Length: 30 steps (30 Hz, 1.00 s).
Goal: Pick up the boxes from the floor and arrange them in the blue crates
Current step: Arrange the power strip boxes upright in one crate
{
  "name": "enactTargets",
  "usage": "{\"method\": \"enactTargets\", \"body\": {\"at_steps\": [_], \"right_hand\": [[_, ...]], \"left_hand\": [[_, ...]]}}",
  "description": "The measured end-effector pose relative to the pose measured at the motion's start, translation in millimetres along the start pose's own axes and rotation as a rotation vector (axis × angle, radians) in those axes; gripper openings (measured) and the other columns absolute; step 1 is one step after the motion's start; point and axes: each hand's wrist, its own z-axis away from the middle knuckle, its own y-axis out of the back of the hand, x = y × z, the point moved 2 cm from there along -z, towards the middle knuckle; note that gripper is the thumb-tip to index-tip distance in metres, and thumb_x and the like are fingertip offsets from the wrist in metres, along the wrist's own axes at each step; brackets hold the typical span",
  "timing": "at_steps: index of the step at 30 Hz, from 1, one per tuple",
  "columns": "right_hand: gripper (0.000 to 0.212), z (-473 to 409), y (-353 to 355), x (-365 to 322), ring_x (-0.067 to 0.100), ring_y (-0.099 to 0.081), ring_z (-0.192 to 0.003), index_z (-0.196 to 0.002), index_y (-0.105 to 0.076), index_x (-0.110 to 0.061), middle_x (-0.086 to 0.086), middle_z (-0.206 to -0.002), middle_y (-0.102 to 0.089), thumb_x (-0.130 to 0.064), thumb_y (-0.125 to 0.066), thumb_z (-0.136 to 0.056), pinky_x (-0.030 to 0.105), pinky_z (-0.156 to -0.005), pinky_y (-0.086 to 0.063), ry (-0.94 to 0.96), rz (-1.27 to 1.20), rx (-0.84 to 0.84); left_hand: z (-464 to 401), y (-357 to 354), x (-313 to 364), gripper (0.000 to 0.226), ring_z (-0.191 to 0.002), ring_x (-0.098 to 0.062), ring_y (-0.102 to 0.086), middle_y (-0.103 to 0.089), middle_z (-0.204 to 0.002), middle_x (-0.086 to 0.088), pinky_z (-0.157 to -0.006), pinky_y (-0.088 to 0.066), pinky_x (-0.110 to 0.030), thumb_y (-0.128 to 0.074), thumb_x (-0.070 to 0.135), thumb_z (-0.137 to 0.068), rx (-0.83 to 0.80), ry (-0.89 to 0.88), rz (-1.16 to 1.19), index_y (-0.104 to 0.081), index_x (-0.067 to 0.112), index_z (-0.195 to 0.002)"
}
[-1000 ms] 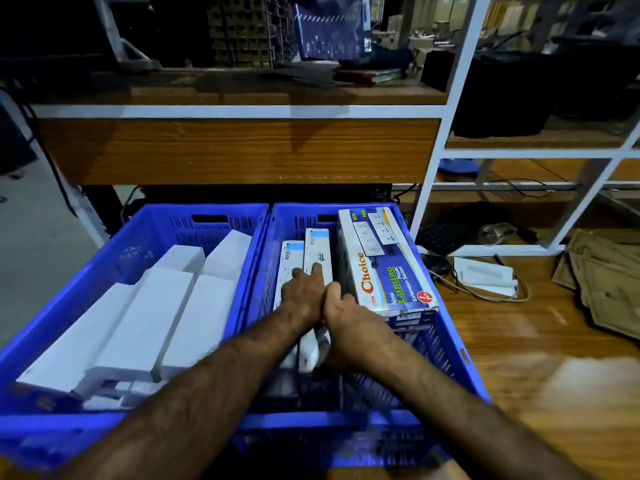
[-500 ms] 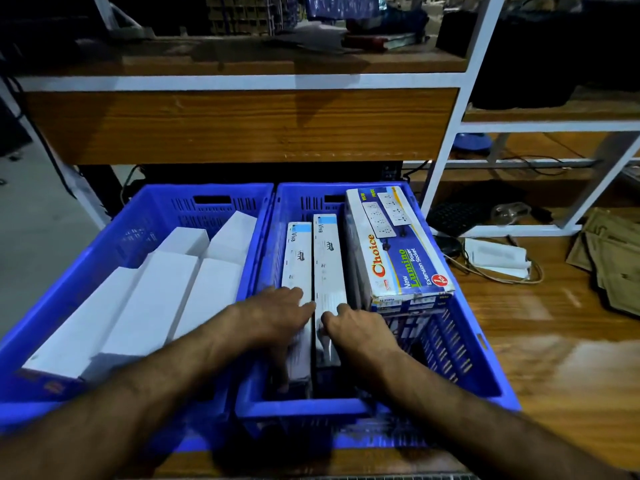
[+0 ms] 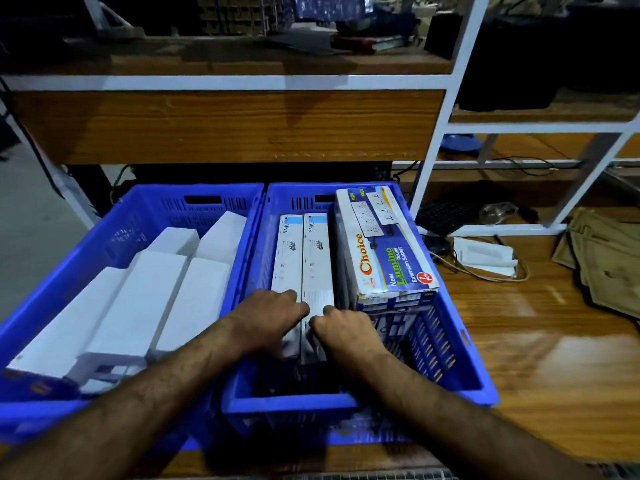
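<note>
Blue crates (image 3: 194,216) on wooden floor (image 3: 540,344)

Both bare forearms are extended forward from the bottom edge of the view, converging toward the middle. The left hand (image 3: 268,318) is held palm down, knuckles up, fingers curled downward at the tips. The right hand (image 3: 346,329) is set just beside it, also palm down, fingers bent and tucked under, thumb side turned toward the left hand. The two hands are nearly touching at the knuckles. What the fingertips are closed on cannot be made out, since they are hidden beneath the hands.
</note>
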Motion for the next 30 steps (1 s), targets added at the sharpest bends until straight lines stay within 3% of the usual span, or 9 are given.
{"method": "enactTargets", "body": {"at_steps": [4,6,9,13,17,20,22,25,30], "right_hand": [[0.037,21,18,13,0.032,-0.062,-0.113,-0.128,-0.057,-0.021,0.007,-0.124,-0.06,-0.029,-0.064,-0.092,0.037,-0.083,-0.049,-0.044,-0.101,0.036],[0.045,42,32,30,0.03,-0.062,-0.109,-0.123,-0.056,-0.025,0.003,-0.118,-0.062,-0.046,-0.068,-0.085,0.038,-0.082,-0.05,-0.127,-0.179,0.203],[0.05,65,44,66,0.027,-0.059,-0.106,-0.122,-0.052,-0.025,0.002,-0.115,-0.055,-0.042,-0.072,-0.079,0.038,-0.075,-0.051,-0.298,-0.081,0.45],[0.064,59,28,101,0.03,-0.051,-0.112,-0.132,-0.042,-0.02,0.01,-0.122,-0.048,-0.035,-0.075,-0.08,0.039,-0.085,-0.05,-0.438,-0.038,0.306],[0.057,47,19,105,0.033,-0.051,-0.11,-0.137,-0.041,-0.024,0.013,-0.121,-0.05,-0.031,-0.067,-0.086,0.04,-0.088,-0.045,-0.456,-0.082,0.364],[0.069,41,20,103,0.035,-0.048,-0.11,-0.133,-0.049,-0.031,0.012,-0.118,-0.049,-0.033,-0.078,-0.071,0.041,-0.091,-0.045,-0.461,-0.267,0.411],[0.066,37,19,99,0.037,-0.048,-0.113,-0.127,-0.058,-0.032,0.015,-0.121,-0.05,-0.025,-0.078,-0.064,0.039,-0.093,-0.046,-0.402,-0.415,0.537],[0.066,29,22,83,0.035,-0.046,-0.117,-0.125,-0.061,-0.032,0.015,-0.126,-0.047,-0.018,-0.078,-0.062,0.039,-0.097,-0.046,-0.28,-0.485,0.649],[0.066,5,17,47,0.026,-0.041,-0.119,-0.127,-0.056,-0.034,0.005,-0.123,-0.041,-0.033,-0.084,-0.068,0.035,-0.097,-0.045,-0.188,-0.527,0.58]], "left_hand": [[-1,12,4,0.055,-0.108,-0.024,-0.06,-0.054,-0.121,0.0,-0.082,-0.052,-0.04,-0.07,0.043,-0.082,-0.01,0.048,0.028,-0.047,0.03,-0.131],[-1,26,11,0.075,-0.118,-0.023,-0.056,-0.048,-0.133,0.003,-0.088,-0.05,-0.042,-0.068,0.039,-0.084,0.082,0.092,0.137,-0.028,0.036,-0.147],[-18,45,32,0.106,-0.123,-0.022,-0.054,-0.04,-0.146,0.001,-0.095,-0.051,-0.043,-0.074,0.045,-0.081,0.174,0.131,0.496,0.0,0.037,-0.156],[-59,46,56,0.137,-0.127,-0.021,-0.054,-0.044,-0.151,-0.005,-0.101,-0.049,-0.036,-0.087,0.047,-0.07,0.116,0.157,0.86,0.021,0.036,-0.155],[-74,41,66,0.139,-0.123,-0.027,-0.057,-0.048,-0.147,-0.008,-0.096,-0.053,-0.036,-0.091,0.04,-0.067,0.153,0.245,0.931,0.019,0.047,-0.152],[-68,41,68,0.128,-0.126,-0.031,-0.053,-0.043,-0.14,-0.011,-0.095,-0.048,-0.032,-0.089,0.032,-0.071,0.222,0.343,0.916,0.007,0.05,-0.154],[-59,40,63,0.12,-0.123,-0.029,-0.053,-0.043,-0.135,-0.009,-0.093,-0.047,-0.03,-0.087,0.026,-0.073,0.329,0.383,0.916,-0.001,0.052,-0.153],[-36,34,45,0.116,-0.118,-0.028,-0.057,-0.043,-0.129,-0.006,-0.094,-0.051,-0.036,-0.085,0.021,-0.073,0.432,0.445,0.904,-0.005,0.055,-0.149],[1,25,10,0.109,-0.123,-0.032,-0.053,-0.043,-0.13,-0.01,-0.097,-0.048,-0.038,-0.081,0.025,-0.076,0.248,0.524,0.767,-0.006,0.047,-0.152]]}}
